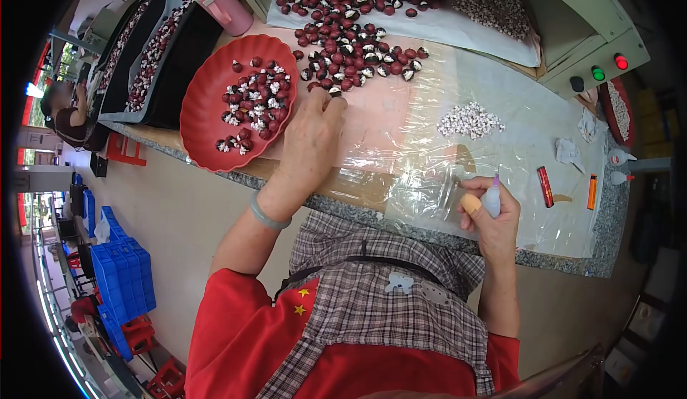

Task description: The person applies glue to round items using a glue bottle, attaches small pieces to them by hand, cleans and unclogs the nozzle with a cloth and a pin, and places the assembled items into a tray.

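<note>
My left hand (313, 135) reaches over the table at the lower edge of a pile of dark red, black and white balls (351, 52). Its fingertips touch the nearest balls; whether they grip one is hidden. Just left of it stands a red scalloped plate (200, 105) holding more red balls with white bits. My right hand (494, 216) is wrapped round a small translucent bottle (491, 201) with a purple tip pointing up; a tan cover is on one finger. Beyond that hand, small white pieces (471, 120) lie in a heap on the clear plastic sheet.
A red lighter-like tube (546, 187), an orange stick (592, 191) and crumpled white paper (569, 153) lie at the right. A pink bottle (219, 2) and black trays (154, 59) stand at upper left. Another person (70, 116) is at the far left, near blue crates (123, 274).
</note>
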A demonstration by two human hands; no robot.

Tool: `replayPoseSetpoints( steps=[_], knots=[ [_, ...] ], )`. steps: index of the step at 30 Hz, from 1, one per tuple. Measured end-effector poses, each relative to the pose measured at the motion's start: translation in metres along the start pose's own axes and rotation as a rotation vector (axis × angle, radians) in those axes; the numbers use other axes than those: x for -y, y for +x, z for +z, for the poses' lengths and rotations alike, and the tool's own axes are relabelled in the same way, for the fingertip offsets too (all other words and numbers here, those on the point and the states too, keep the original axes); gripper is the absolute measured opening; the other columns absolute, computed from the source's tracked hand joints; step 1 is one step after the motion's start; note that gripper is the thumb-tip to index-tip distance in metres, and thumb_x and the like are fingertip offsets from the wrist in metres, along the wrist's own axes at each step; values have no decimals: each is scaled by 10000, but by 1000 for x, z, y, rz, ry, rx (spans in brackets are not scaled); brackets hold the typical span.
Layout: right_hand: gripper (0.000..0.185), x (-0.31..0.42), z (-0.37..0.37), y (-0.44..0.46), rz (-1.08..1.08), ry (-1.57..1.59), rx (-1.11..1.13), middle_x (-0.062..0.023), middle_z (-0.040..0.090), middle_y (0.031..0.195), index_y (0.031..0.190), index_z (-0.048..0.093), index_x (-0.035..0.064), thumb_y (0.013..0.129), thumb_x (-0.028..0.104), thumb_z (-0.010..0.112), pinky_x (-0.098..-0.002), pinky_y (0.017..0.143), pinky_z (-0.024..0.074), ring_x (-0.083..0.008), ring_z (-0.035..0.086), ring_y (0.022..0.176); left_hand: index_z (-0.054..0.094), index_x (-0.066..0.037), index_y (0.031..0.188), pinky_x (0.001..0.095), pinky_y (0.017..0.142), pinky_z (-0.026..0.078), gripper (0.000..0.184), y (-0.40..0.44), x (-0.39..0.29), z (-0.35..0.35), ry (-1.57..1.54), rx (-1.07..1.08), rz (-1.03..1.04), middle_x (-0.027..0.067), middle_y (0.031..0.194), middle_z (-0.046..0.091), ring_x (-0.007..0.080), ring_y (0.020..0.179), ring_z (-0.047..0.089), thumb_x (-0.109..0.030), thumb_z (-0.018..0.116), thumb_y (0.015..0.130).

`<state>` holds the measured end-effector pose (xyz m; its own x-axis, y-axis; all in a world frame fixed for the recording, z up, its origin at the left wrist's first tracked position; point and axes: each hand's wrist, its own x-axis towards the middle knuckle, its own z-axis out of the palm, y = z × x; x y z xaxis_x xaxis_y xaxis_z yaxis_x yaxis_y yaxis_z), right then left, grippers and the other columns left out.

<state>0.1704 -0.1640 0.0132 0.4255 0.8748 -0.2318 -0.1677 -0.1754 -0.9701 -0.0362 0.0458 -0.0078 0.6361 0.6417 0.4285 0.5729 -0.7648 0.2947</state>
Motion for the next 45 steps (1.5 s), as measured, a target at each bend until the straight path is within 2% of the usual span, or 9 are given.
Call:
replayPoseSetpoints(
  steps=[3, 4, 7, 8, 11, 18, 24, 36, 45],
  knots=[
    [347, -4, 0, 4, -43, 85, 40, -50, 579, 796, 1109, 495, 13, 816, 46, 677, -176, 500, 412, -56, 496, 600, 609, -17, 929, 273, 620, 464, 124, -4, -15, -6, -541, 138, -166, 76, 907, 587, 171, 743, 572, -49, 635, 812],
    [380, -5, 1, 4, -43, 81, 51, -52, 542, 852, 1137, 409, 48, 823, 52, 624, -177, 508, 389, -53, 462, 633, 616, -14, 927, 250, 609, 455, 114, -7, -22, -8, -764, 223, -251, 67, 906, 603, 138, 725, 569, -67, 644, 829],
    [337, -4, -1, 6, -83, 219, 120, -75, 529, 901, 1127, 393, 52, 818, 44, 526, -179, 503, 360, -59, 454, 638, 633, -11, 916, 202, 594, 427, 120, -21, -38, 5, -1351, 358, -536, 53, 895, 635, 71, 701, 545, -126, 622, 885],
    [328, -2, 0, 5, -83, 174, 118, -98, 509, 961, 1118, 400, 39, 795, 43, 457, -181, 502, 337, -63, 438, 624, 640, -12, 931, 182, 585, 417, 138, -24, -43, 6, -1485, 389, -599, 59, 883, 641, 73, 687, 546, -141, 600, 904],
    [312, 0, -4, 5, -67, 128, 96, -92, 497, 989, 1110, 421, 27, 802, 37, 465, -180, 499, 346, -69, 461, 638, 638, -8, 982, 188, 616, 435, 149, -26, -53, 13, -1781, 446, -626, 68, 917, 638, 87, 733, 561, -126, 586, 907],
    [372, -9, -12, 4, -327, 54, 39, -77, 552, 947, 1118, 493, 1, 823, 105, 695, -165, 449, 411, -86, 574, 633, 600, 2, 1132, 216, 727, 476, 257, -31, -70, 18, -1938, 482, -662, 125, 1054, 632, 125, 845, 584, -67, 588, 884],
    [399, 2, 0, -2, -331, 128, -123, -116, 631, 899, 1138, 492, 0, 805, 52, 705, -169, 476, 446, -91, 587, 643, 585, 9, 1145, 231, 746, 493, 274, -29, -75, 19, -1938, 506, -653, 138, 1048, 633, 143, 861, 604, -42, 591, 875],
    [396, 6, 4, -11, -652, -400, -222, -165, 655, 910, 1194, 507, -51, 872, 141, 634, -260, 638, 527, -175, 664, 752, 596, 21, 1109, 252, 755, 518, 253, -33, -76, 25, -1852, 503, -622, 123, 1023, 638, 163, 852, 634, -35, 616, 863],
    [424, 8, 6, -15, -689, -575, -228, -192, 645, 983, 1157, 535, -57, 822, 154, 689, -297, 665, 538, -249, 685, 787, 596, 27, 1108, 256, 761, 522, 252, -35, -76, 27, -1839, 518, -656, 122, 1029, 638, 163, 847, 636, -26, 614, 863]
  ],
)
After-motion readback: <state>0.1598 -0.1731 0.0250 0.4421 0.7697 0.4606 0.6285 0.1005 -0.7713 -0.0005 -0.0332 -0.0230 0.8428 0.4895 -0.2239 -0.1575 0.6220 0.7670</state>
